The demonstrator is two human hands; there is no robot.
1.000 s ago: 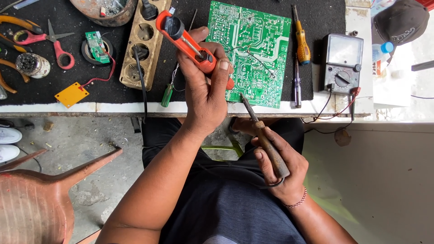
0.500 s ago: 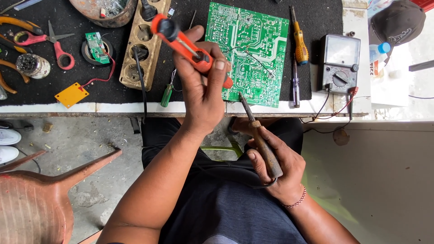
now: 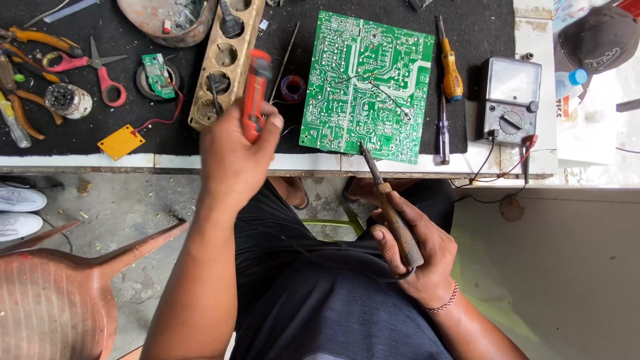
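My left hand (image 3: 235,152) grips an orange-red pump-like hand tool (image 3: 254,95), held upright just left of a green circuit board (image 3: 367,85) that lies solder side up on the black mat. My right hand (image 3: 415,253) is closed around the wooden handle of a soldering iron (image 3: 390,205) above my lap. The iron's metal tip reaches the near edge of the board. A small roll of wire (image 3: 292,88) lies between the pump tool and the board.
A wooden socket strip (image 3: 223,63) with a plug lies left of the board. Scissors (image 3: 100,70), pliers (image 3: 27,47) and a small board on a yellow plate (image 3: 121,141) lie far left. Screwdrivers (image 3: 450,70) and an analogue meter (image 3: 510,100) sit right. A brown stool (image 3: 47,300) stands lower left.
My left hand has moved left off the board and turned the orange tool upright. The right hand keeps the iron, its tip now at the board's near edge.
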